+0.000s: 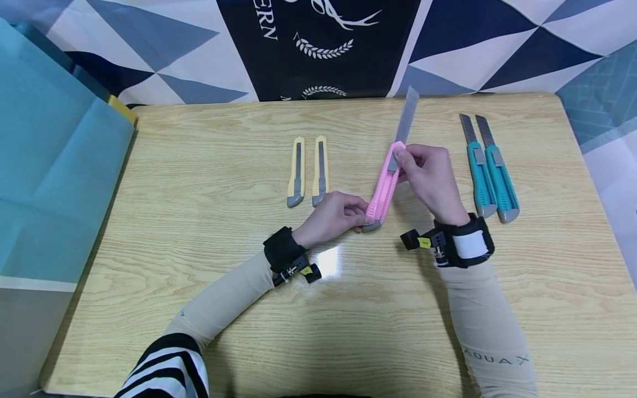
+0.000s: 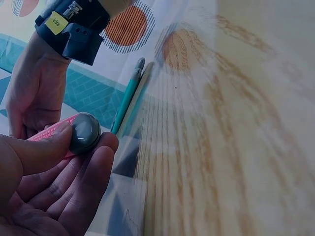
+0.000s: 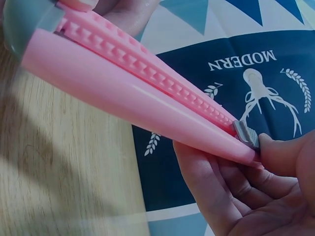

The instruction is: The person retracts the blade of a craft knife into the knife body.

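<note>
A pink utility knife (image 1: 383,190) is held in both hands, its long blade (image 1: 407,113) extended toward the far edge of the table. My left hand (image 1: 334,218) pinches the grey end cap (image 2: 85,132) between thumb and fingers. Near the blade end, my right hand (image 1: 432,176) grips the knife, with the thumb against the grey slider (image 3: 246,135) and fingers beneath the body. In the right wrist view the toothed slider track shows along the pink handle.
Two yellow utility knives, a left one (image 1: 296,172) and a right one (image 1: 320,171), lie left of the hands. Two teal utility knives, one (image 1: 481,179) beside the other (image 1: 501,182), lie to the right with blades out. Patterned cloth (image 1: 194,50) lies beyond the wooden table (image 1: 199,166).
</note>
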Demonstrator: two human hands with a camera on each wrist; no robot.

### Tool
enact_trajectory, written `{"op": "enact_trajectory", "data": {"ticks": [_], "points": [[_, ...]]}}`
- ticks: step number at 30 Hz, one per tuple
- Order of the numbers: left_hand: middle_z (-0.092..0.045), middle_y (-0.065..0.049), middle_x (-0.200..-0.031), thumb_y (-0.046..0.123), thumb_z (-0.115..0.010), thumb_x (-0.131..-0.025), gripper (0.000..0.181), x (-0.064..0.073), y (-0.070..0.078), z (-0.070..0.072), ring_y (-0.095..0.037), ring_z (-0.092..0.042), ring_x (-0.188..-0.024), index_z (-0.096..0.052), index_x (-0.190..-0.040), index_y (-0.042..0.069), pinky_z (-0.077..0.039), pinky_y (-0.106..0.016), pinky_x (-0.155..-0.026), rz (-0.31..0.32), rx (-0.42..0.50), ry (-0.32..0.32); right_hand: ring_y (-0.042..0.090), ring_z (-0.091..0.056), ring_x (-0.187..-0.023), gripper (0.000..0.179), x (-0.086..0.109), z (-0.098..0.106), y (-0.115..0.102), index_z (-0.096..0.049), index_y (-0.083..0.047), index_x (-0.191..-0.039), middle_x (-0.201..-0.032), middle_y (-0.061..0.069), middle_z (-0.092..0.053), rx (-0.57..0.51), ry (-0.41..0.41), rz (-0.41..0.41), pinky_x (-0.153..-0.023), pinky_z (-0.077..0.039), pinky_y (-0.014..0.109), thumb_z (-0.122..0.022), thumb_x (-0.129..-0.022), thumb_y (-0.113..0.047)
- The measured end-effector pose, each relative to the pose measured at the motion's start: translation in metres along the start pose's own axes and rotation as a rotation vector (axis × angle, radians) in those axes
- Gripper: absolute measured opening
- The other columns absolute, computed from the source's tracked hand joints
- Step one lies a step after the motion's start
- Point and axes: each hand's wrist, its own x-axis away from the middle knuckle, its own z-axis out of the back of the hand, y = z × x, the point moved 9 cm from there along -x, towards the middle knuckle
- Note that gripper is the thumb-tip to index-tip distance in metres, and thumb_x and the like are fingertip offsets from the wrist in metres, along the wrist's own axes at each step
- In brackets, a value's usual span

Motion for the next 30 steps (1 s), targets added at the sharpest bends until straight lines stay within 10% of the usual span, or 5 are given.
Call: {"op": "enact_trajectory", "data": {"ticks": [30], "points": [[-0.069,-0.007,-0.075,0.003,-0.066,-0.085,0.011,-0.0007,-0.0041,0.0014,-0.015,-0.064,-0.064,-0.067,-0.096,0.0,-0.059,-0.029,-0.058,0.029,0.042,-0.008,0.02,-0.062,-0.066,0.023,-0.0005,-0.0078,0.0018,-0.066,0.0,-0.102,-0.081,0.013,-0.065,0.064,-0.047,-0.022,-0.044,-0.037,0.018,-0.057,-0.093,-0.019]]}}
